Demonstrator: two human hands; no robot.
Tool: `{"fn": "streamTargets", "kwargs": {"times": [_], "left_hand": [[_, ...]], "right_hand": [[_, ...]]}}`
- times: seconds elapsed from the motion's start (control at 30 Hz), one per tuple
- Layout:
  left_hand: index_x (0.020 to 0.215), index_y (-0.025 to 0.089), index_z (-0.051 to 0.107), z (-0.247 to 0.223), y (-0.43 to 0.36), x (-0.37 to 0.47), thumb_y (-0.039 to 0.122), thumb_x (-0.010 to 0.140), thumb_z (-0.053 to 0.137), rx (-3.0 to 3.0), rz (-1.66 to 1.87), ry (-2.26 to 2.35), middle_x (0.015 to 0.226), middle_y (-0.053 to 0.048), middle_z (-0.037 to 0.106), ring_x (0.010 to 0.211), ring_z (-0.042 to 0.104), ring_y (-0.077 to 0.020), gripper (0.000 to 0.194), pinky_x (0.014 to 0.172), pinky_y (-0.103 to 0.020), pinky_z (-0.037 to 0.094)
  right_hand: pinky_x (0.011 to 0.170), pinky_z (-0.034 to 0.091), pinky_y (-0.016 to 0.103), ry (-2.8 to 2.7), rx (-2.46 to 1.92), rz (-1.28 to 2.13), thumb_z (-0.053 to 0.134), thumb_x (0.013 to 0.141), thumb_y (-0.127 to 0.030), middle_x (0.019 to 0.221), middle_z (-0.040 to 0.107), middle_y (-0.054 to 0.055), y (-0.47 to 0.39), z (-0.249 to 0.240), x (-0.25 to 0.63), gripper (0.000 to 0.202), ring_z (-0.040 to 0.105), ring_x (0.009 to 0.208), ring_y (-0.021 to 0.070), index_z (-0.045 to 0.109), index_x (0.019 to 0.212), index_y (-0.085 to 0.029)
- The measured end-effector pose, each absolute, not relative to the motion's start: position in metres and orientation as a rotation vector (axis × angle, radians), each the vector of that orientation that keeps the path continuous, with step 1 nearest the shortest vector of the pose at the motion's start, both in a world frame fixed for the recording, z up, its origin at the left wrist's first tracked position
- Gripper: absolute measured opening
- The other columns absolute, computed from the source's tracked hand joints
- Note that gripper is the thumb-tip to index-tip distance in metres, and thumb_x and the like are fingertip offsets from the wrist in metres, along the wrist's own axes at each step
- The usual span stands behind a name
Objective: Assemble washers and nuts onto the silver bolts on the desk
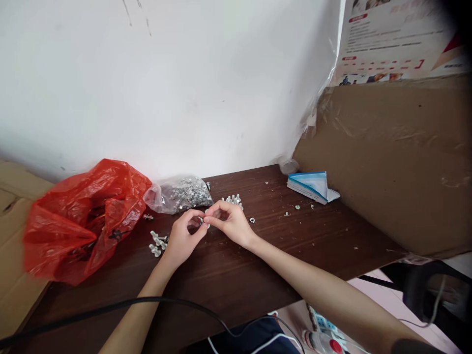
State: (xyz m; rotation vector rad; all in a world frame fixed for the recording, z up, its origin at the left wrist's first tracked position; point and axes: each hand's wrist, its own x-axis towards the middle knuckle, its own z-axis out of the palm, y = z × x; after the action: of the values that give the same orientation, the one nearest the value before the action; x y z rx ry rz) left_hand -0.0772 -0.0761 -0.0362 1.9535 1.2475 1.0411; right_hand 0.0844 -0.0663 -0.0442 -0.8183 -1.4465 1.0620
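My left hand (185, 237) and my right hand (233, 225) meet over the dark table, fingertips pinched together. Between them is a small white-and-metal fastener (204, 222), mostly covered by the fingers, so its exact shape is unclear. Beside my left wrist lies a small group of white screw-like pieces (155, 250). Similar pieces (233, 199) stand close together just behind my right hand. A single small nut (252, 220) rests to the right of that hand. Behind my left hand sits a clear plastic bag (184, 192) full of small metal parts.
An open red plastic bag (84, 221) with dark parts inside takes up the left. At the back right are a blue-and-white box (308, 187) and small scraps. Cardboard (387, 162) borders the right side. A black cable (177, 301) crosses the foreground above the table (236, 280).
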Motion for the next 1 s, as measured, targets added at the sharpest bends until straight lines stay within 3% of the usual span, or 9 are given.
{"fn": "streamTargets", "kwargs": {"times": [0.17, 0.37, 0.57, 0.77, 1.0], "left_hand": [[0.091, 0.016, 0.064, -0.0305, -0.0771, -0.0754, 0.036, 0.087, 0.051, 1.872, 1.065, 1.19, 0.089, -0.004, 0.066, 0.081, 0.062, -0.0174, 0.024, 0.076, -0.029, 0.049], [0.091, 0.016, 0.061, -0.0271, -0.0787, -0.0746, 0.038, 0.078, 0.064, 1.678, 1.149, 1.116, 0.088, -0.003, 0.064, 0.08, 0.062, -0.0166, 0.026, 0.072, -0.028, 0.051], [0.087, 0.016, 0.063, -0.0268, -0.0778, -0.0759, 0.039, 0.082, 0.059, 1.652, 1.143, 1.153, 0.081, -0.002, 0.063, 0.073, 0.059, -0.0144, 0.024, 0.069, -0.027, 0.05], [0.092, 0.017, 0.058, -0.0283, -0.0794, -0.0759, 0.03, 0.073, 0.071, 1.681, 1.107, 1.011, 0.089, -0.003, 0.06, 0.082, 0.059, -0.0152, 0.026, 0.073, -0.027, 0.05], [0.094, 0.018, 0.056, -0.0325, -0.0779, -0.0774, 0.023, 0.074, 0.07, 1.775, 1.115, 0.987, 0.089, -0.003, 0.058, 0.085, 0.057, -0.0155, 0.025, 0.073, -0.028, 0.049]], "right_hand": [[0.063, 0.049, 0.028, -1.319, -0.736, 1.178, 0.079, 0.065, -0.037, 0.072, 0.065, 0.002, -0.0672, -0.0413, 0.0839, 0.024, 0.059, 0.066, 0.0138, 0.066, 0.072, -0.018], [0.061, 0.049, 0.027, -1.179, -0.661, 1.322, 0.083, 0.059, -0.034, 0.068, 0.065, 0.0, -0.067, -0.0375, 0.0843, 0.025, 0.058, 0.06, 0.012, 0.066, 0.07, -0.018], [0.058, 0.048, 0.026, -1.178, -0.659, 1.361, 0.084, 0.058, -0.033, 0.066, 0.065, -0.001, -0.0672, -0.0385, 0.083, 0.026, 0.057, 0.057, 0.0107, 0.065, 0.067, -0.017], [0.058, 0.049, 0.026, -1.195, -0.689, 1.364, 0.083, 0.058, -0.036, 0.066, 0.065, 0.0, -0.0691, -0.0368, 0.0832, 0.028, 0.057, 0.058, 0.0112, 0.063, 0.066, -0.017], [0.054, 0.046, 0.025, -1.168, -0.669, 1.345, 0.081, 0.062, -0.035, 0.065, 0.064, 0.0, -0.068, -0.0354, 0.0859, 0.026, 0.055, 0.058, 0.0108, 0.063, 0.067, -0.017]]}}
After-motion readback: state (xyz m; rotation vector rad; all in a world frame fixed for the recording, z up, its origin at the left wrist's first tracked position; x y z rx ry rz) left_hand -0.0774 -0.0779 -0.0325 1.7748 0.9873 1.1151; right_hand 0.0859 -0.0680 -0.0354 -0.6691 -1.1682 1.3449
